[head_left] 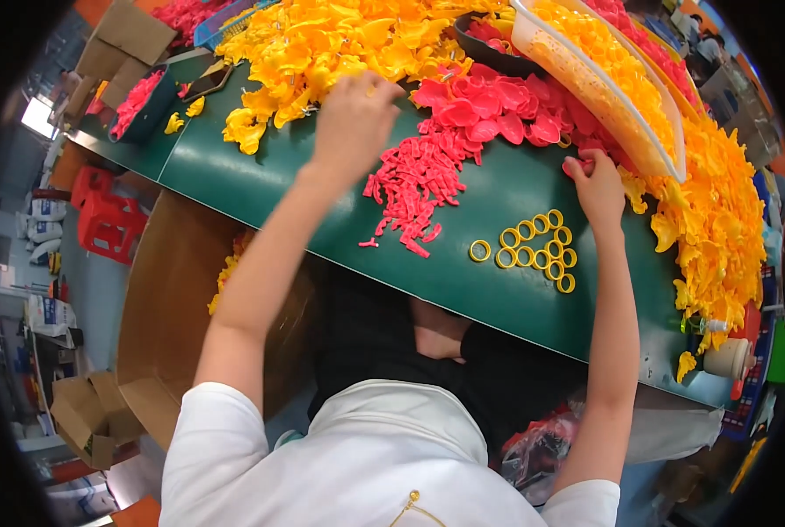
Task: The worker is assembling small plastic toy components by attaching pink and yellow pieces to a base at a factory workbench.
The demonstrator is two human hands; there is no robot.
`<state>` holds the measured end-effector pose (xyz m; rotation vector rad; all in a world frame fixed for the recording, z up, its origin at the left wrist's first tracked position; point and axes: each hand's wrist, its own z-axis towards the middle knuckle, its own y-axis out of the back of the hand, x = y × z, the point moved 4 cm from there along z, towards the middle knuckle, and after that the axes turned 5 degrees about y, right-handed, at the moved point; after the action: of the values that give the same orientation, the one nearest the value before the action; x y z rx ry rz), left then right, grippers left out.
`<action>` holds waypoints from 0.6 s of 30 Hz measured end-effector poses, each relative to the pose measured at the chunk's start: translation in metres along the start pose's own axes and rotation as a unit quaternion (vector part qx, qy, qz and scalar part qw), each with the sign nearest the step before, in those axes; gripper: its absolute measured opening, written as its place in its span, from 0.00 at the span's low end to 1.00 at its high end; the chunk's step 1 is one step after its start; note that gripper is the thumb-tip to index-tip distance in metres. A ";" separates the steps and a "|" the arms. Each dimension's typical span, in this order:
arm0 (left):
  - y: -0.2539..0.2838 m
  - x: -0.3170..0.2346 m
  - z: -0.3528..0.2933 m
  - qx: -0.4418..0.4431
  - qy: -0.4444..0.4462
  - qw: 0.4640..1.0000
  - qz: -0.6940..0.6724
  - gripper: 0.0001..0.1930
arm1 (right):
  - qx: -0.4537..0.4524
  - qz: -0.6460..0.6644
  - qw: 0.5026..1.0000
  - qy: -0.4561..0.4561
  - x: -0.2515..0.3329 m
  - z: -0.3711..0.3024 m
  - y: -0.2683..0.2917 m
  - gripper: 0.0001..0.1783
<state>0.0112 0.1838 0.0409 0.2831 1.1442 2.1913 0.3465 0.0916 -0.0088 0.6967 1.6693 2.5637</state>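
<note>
1. Across the green tabletop (pixel 252 180), spread with loose yellow and pink plastic pieces
2. At the near edge of a big yellow heap (pixel 322 53), reaching in from the left: left hand (pixel 357 123), back turned up, fingers bent and pointing away, somewhat blurred; cannot tell whether pinching anything or only touching the pieces beneath
3. Farther right, near the basket: right hand (pixel 599 189), thumb and forefinger brought together, pinching a small pink piece (pixel 578 164) at the tips, just beside the edge of the pink pile
4. Between both hands: cupped pink petals (pixel 498 105) in a layered pile, and, nearer the body, slim pink bits (pixel 419 180) scattered loosely
5. In front of the right hand, to its left: yellow rings (pixel 524 255) grouped in a rough triangle, with one set slightly apart on the left
6. Beyond the right hand: pale basket (pixel 586 101), filled with yellow pieces; on its right, another yellow pile (pixel 717 220) running down toward the table's edge
7. At the far left of the table: dark tray (pixel 115 133) with pink pieces inside
8. Below the table on the left: open cardboard box (pixel 164 307), near a red stool (pixel 111 220)
</note>
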 end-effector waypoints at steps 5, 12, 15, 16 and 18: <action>-0.035 0.043 0.042 -0.104 -0.169 0.955 0.222 0.11 | 0.048 -0.012 0.999 -0.004 0.020 0.009 -0.009 0.13; -0.049 0.068 0.064 0.024 -0.029 0.999 0.031 0.15 | -0.038 0.053 0.996 0.066 -0.032 0.016 -0.023 0.18; -0.044 0.081 0.078 -0.024 0.022 0.991 -0.128 0.19 | 0.043 0.145 0.988 0.009 -0.031 0.024 -0.023 0.18; -0.040 0.077 0.085 -0.023 0.020 0.991 -0.131 0.19 | 0.042 0.143 0.989 0.005 -0.034 0.024 -0.021 0.18; -0.040 0.076 0.095 0.117 0.154 0.943 -0.270 0.21 | 0.038 0.140 0.989 0.015 -0.037 0.020 -0.015 0.16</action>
<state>0.0139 0.3109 0.0583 -0.2639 1.4511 1.6477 0.3835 0.1063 -0.0282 0.9664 1.8046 2.7158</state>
